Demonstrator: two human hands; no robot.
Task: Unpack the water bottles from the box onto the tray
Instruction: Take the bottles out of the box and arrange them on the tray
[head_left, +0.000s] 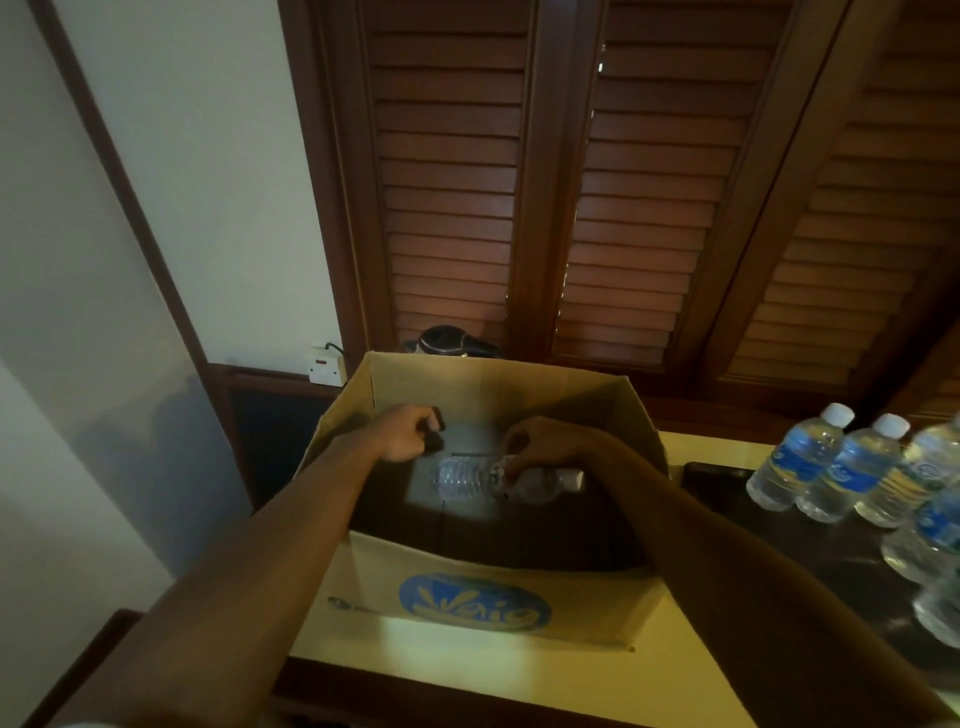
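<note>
- Cardboard box (483, 597) on the table (691, 654); both hands reach inside.
- Right hand (540, 441): grip closed around a clear bottle (467, 478) lying on its side.
- Left hand (410, 431), just left of it: fingers curled; what it holds I cannot tell.
- Upright bottles (800, 462) stand on the dark tray (831, 561), well right of the grip.

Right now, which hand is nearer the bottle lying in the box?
Right. The right hand is on the bottle near its neck; the left hand is closed just beyond its base.
</note>
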